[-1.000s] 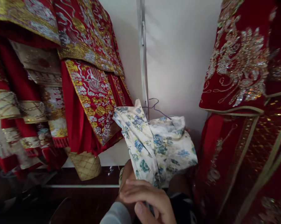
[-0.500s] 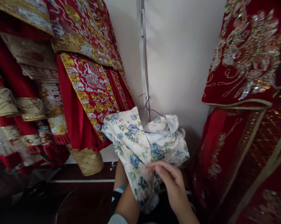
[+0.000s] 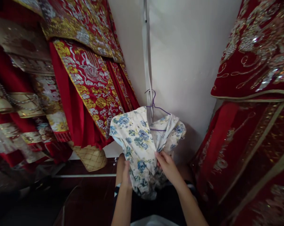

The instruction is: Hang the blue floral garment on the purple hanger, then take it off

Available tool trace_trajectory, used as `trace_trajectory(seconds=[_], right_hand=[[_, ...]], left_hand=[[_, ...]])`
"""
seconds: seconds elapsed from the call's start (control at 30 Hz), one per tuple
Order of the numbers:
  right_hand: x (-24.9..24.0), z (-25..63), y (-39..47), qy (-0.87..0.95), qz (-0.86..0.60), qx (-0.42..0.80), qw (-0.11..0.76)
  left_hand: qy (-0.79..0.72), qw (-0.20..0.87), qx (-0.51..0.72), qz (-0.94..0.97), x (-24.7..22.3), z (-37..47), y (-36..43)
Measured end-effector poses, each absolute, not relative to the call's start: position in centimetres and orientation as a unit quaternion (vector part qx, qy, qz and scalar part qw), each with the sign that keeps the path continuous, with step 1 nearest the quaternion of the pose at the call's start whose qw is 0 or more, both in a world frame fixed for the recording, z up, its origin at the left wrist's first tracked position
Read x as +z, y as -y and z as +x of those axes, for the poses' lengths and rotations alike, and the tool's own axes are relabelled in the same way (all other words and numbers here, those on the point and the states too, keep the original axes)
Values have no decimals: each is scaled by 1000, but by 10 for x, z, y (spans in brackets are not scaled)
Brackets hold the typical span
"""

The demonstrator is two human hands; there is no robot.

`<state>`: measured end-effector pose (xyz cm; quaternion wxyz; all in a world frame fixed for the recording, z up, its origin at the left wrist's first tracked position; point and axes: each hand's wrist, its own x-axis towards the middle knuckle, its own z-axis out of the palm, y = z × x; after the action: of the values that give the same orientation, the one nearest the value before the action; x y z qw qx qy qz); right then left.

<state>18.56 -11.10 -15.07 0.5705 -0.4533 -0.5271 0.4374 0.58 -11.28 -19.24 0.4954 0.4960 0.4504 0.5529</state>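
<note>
A white garment with blue flowers [image 3: 142, 141] hangs on a purple wire hanger [image 3: 153, 102] in front of the wall. My right hand [image 3: 166, 164] pinches the garment's front edge just below the V-shaped neckline. At the garment's left side is my left hand [image 3: 126, 175], its thumb side against the cloth; part of its fingers is hidden behind the fabric, so its grip cannot be made out. The lower end of the garment lies bunched above my lap.
Red costumes with gold and silver embroidery [image 3: 92, 72] hang on the left, with a quilted gold piece [image 3: 91, 158] below. Beaded red garments [image 3: 255, 62] hang on the right. A pale strap [image 3: 146, 56] runs down the wall.
The garment has straightened on its hanger and its neckline shows more. My left hand has come out from behind the cloth to its left side. My right hand now pinches the front edge.
</note>
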Motion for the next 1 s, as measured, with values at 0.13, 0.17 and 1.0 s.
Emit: trace_trajectory(seconds=[0.13,0.17,1.0], right_hand=[[-147,186,112,578,-449,396,555],[-145,188,112,573,-449,402,556],[13,207,-3,482,-362,438,667]], left_hand=[[-427,552,587,411,-181,20,116],[-428,552,598,394,-180,24,114],[-415,193,531,713,-225,90,117]])
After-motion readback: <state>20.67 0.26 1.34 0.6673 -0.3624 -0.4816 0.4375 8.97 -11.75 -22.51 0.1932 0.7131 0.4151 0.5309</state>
